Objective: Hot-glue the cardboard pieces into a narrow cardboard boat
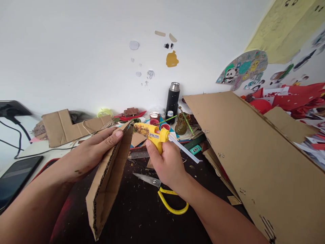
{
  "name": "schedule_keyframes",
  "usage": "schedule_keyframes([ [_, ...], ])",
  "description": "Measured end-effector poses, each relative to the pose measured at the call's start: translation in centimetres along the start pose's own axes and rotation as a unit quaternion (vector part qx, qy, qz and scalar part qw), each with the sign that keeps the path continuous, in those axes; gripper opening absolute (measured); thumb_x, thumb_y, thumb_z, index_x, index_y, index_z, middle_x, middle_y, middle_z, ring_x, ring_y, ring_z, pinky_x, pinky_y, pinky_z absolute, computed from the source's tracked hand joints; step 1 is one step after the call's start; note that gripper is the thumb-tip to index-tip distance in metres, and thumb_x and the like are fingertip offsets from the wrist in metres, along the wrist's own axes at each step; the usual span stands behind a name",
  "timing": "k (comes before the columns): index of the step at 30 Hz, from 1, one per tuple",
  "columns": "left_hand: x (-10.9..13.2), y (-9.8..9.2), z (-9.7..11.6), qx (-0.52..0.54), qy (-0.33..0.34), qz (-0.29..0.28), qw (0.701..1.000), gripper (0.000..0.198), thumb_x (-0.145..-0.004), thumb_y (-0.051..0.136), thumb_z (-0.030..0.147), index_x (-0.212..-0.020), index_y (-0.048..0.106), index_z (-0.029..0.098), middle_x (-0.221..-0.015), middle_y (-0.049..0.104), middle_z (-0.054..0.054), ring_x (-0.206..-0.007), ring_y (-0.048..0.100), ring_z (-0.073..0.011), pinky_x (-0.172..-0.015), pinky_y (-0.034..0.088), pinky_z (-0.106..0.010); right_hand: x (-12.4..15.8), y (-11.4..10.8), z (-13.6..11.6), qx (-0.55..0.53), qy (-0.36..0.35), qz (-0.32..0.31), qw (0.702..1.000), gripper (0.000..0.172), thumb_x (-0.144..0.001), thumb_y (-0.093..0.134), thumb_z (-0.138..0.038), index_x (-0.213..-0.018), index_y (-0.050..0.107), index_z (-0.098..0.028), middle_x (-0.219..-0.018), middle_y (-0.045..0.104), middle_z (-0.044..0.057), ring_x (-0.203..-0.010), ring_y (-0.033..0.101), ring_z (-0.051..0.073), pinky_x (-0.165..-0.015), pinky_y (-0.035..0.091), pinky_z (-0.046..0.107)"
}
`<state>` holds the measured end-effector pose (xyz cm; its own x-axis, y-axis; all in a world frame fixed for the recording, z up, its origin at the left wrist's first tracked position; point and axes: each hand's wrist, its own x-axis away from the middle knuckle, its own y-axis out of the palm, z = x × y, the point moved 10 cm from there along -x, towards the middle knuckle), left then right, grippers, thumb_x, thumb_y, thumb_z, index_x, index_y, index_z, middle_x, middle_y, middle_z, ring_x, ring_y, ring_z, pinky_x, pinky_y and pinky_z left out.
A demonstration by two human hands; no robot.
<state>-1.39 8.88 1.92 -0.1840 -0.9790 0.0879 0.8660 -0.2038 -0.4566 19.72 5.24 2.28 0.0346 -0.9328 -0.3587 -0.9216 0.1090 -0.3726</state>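
Note:
My left hand (101, 145) grips a folded strip of corrugated cardboard (111, 179) near its upper end, thumb on the near face. The strip slants down toward the front, its ridged cut edge facing up. In my right hand (169, 162) is a yellow glue gun (151, 133), its stained nozzle pointing left at the strip's top end. Whether the tip touches the cardboard is too small to tell. A clear glue stick (185, 149) sticks out of the gun's back. Below my right hand, scissors (174, 205) with yellow handles lie on the dark table surface (142, 223).
A large cardboard panel (261, 152) leans across the right side. Behind the hands stand a black thermos (173, 101), a glass jar (181, 124) and small paint pots (154, 118). A phone (19, 179) lies at the left. Red and white paper (291, 101) is heaped at the far right.

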Motion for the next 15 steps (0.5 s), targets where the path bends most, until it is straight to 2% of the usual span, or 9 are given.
schedule_keyframes([
  [9, -0.16, -0.11, -0.23, 0.005, 0.005, 0.004, 1.0, 0.071, -0.089, 0.064, 0.077, -0.149, 0.065, 0.038, -0.161, 0.06, 0.005, -0.148, 0.055, -0.034, -0.122, 0.045, -0.041, -0.07, -0.45, 0.05, 0.005, -0.007, 0.016, 1.0, 0.038, -0.101, 0.052, -0.052, -0.075, 0.048, -0.025, -0.062, 0.055, 0.0, -0.062, 0.055, 0.018, -0.06, 0.043, 0.033],
  [15, -0.19, -0.2, -0.57, 0.008, 0.002, 0.003, 1.0, 0.066, -0.091, 0.062, 0.077, -0.147, 0.066, 0.043, -0.159, 0.061, 0.008, -0.148, 0.056, -0.03, -0.122, 0.045, -0.035, -0.08, -0.39, 0.11, 0.003, -0.004, 0.016, 1.0, 0.037, -0.101, 0.052, -0.052, -0.076, 0.049, -0.025, -0.059, 0.053, -0.001, -0.059, 0.054, 0.018, -0.058, 0.041, 0.032],
])
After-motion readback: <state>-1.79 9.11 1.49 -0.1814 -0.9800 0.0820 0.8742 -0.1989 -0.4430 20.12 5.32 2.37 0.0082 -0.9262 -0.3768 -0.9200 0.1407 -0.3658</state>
